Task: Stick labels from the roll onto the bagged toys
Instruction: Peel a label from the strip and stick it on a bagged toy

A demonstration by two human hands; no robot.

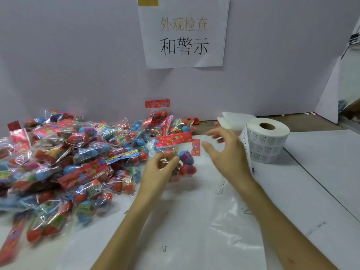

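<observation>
Bagged toy (186,158) first, since the head camera (the only view I get) puts it mid-table. The left hand (155,172) pinches its clear film between thumb and curled fingers, at the right edge of the big pile (68,162) of other bags. Its red flowered header card (173,139) sits at the far end and the plastic eggs at the near end, so I read the long axis as running near to far. The card itself lies left to right, tipped up a little toward the right. The right hand (224,151) hovers between the bag and the roll (266,139), fingers spread and thumb apart. It is blurred, and I cannot tell whether a label clings to a fingertip. The roll stands on end on the right of the white table sheet (194,221), core hole up, its liner strip (246,151) trailing down its left side toward the near edge. I judge this the fetch-a-label step. Next the right hand must peel one label off that strip and press it flat on the film.
</observation>
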